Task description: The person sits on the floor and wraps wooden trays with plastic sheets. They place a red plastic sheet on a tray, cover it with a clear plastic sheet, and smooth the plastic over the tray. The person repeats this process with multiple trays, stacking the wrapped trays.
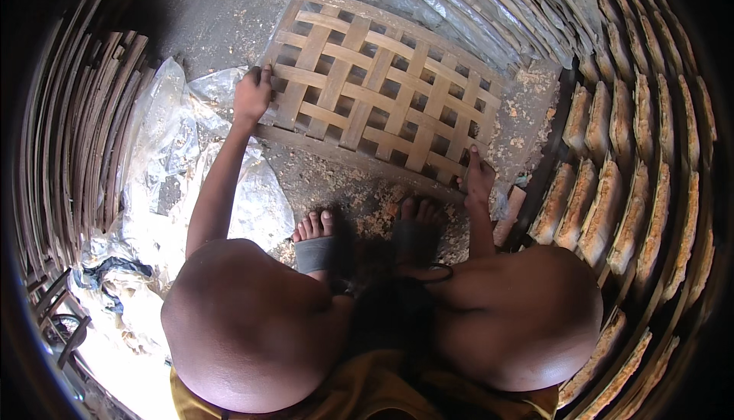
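A rectangular tray frame of woven flat slats (381,84) lies low before me, tilted across the view, with square gaps in its lattice. My left hand (253,93) grips its left edge, the fingers bent over the rim. At the lower right corner, my right hand (477,179) has hold of the frame, one finger laid along the top of the slats. What lies under the lattice is dark and hard to tell. Both my feet rest on the ground just below the frame's near edge.
Crumbs (367,211) litter the ground. Crumpled clear plastic sheets (246,190) lie at the left, beside stacked wooden frames (109,127). Plastic-covered layers (493,13) stand at the upper right. Shelves at the right hold rows of whitish slabs with orange-brown edges (602,208).
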Demonstrator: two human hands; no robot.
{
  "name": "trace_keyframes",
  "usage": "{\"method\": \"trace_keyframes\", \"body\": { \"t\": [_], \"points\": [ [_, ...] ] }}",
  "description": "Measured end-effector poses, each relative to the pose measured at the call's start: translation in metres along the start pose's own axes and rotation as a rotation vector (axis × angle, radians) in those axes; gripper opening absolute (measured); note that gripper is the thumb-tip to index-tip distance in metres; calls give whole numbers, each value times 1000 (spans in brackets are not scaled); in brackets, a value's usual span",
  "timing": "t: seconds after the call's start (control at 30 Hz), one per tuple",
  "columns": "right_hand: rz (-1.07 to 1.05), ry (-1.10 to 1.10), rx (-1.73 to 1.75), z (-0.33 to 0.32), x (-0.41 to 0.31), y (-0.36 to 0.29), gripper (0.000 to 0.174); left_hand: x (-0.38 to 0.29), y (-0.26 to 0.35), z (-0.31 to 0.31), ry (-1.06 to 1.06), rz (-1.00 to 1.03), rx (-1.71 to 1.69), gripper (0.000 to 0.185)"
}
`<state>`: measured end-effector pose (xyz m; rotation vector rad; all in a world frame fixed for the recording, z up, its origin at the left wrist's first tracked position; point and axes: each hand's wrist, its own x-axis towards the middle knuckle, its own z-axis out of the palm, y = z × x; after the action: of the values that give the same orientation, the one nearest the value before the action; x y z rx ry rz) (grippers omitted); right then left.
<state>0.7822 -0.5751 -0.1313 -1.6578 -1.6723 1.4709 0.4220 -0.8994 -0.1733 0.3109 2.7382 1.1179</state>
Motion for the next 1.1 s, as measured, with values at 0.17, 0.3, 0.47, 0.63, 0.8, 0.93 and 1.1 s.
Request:
{"method": "trace_keyframes", "body": {
  "t": [0.17,0.3,0.47,0.63,0.8,0.93,1.1],
  "points": [
    [-247,21,-193,-10,26,21,41,14,-7,26,27,111,-45,36],
    [-525,58,-397,12,16,21,38,8,-14,21,76,254,132,42],
    [-529,51,-573,7,18,32,45,-5,-14,21,133,253,448,50],
    [-484,17,-490,3,21,39,50,-15,-9,36,189,243,422,57],
    [-433,27,-439,2,26,47,49,0,-19,27,317,277,373,56],
    [-379,-7,-359,8,32,52,51,25,-41,4,9,389,129,35],
    [-338,-80,-397,5,29,38,55,28,-28,-2,-74,211,252,38]
  ]
}}
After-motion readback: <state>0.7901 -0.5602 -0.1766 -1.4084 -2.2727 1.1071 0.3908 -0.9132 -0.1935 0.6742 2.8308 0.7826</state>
